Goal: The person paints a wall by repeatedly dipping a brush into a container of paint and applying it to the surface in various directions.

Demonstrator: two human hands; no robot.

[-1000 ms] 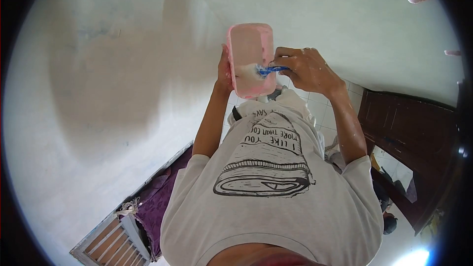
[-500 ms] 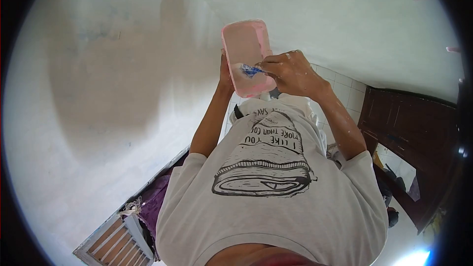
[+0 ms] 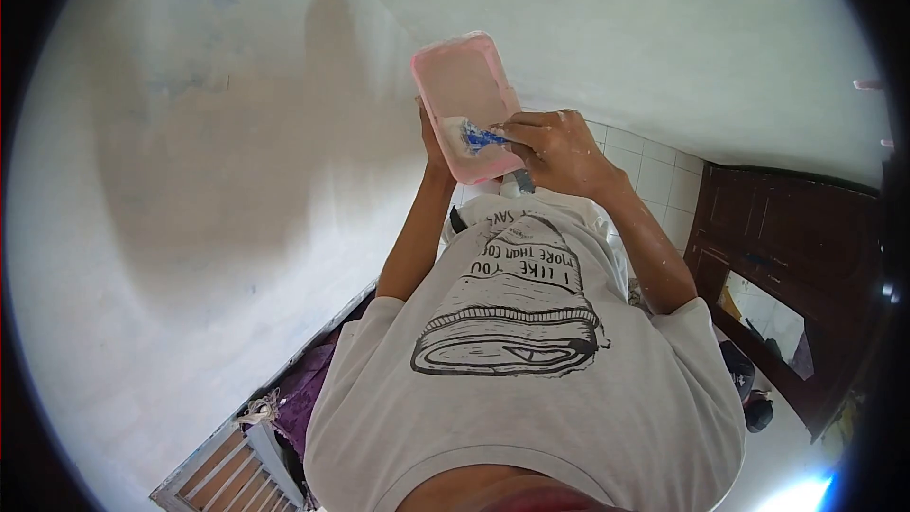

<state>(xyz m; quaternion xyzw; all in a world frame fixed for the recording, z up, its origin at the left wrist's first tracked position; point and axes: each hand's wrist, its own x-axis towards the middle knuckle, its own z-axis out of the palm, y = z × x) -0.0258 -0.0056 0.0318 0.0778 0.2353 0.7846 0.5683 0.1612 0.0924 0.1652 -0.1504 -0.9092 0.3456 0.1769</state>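
Note:
A pink tray (image 3: 464, 171) with a pale pinkish-grey layer inside is tilted in front of my chest. Along its left side, my left hand (image 3: 431, 137) holds it, with most of the fingers hidden beneath. My right hand (image 3: 566, 150) is closed around a blue-handled brush (image 3: 483, 138), whose whitish bristles rest in the lower part of the tray. White specks dot my right hand and forearm.
A patchy wall (image 3: 218, 133) rises at the left, and a pale wall (image 3: 588, 28) stands ahead. At the right is a dark brown wooden cabinet (image 3: 787, 228). A slatted wooden piece (image 3: 227, 474) and purple cloth (image 3: 308, 384) lie at lower left. Fingertips show at upper right.
The tray has shifted slightly left and tilted more. My right hand has moved a little left and down with the brush, whose whitish bristles now show more clearly.

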